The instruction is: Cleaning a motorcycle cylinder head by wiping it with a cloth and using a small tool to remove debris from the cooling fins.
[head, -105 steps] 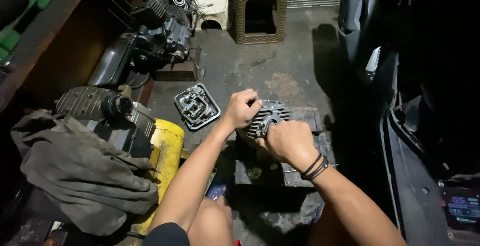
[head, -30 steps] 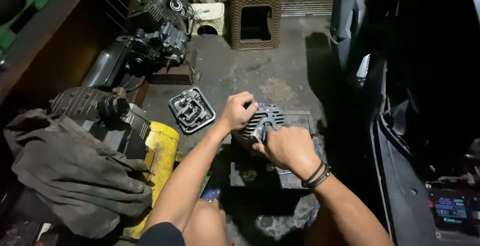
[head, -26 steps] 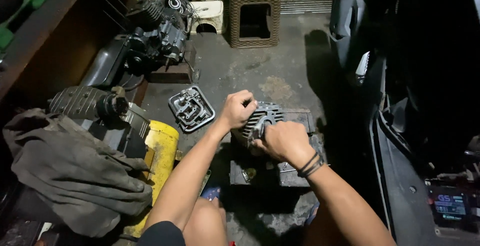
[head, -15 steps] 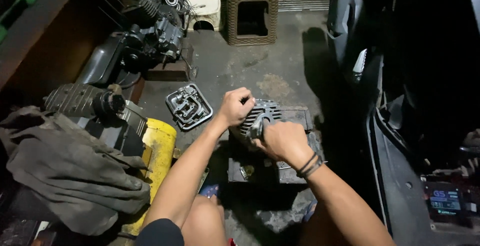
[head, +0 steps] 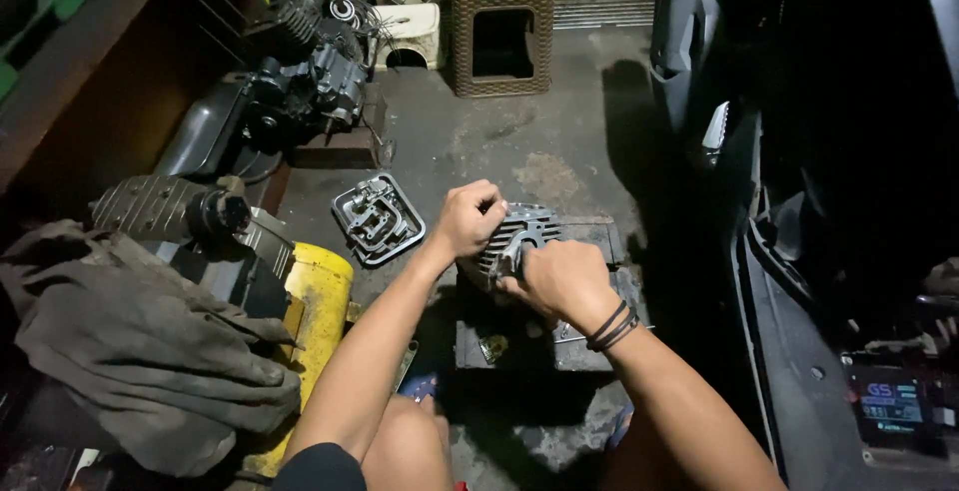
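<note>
A finned grey metal engine cylinder rests on a dark wooden block on the concrete floor. My left hand is closed on the cylinder's left side, fingers curled over its top edge. My right hand grips the cylinder's near right side; black bands circle that wrist. What lies under either palm is hidden.
A square metal engine cover lies left of the cylinder. Further left are a yellow tank, a grey cloth and a finned compressor part. An engine and a woven stool stand at the back. A dark vehicle body fills the right.
Both hands stay on the cylinder with only small shifts of grip. The view has drifted slightly; nothing was let go or picked up.
</note>
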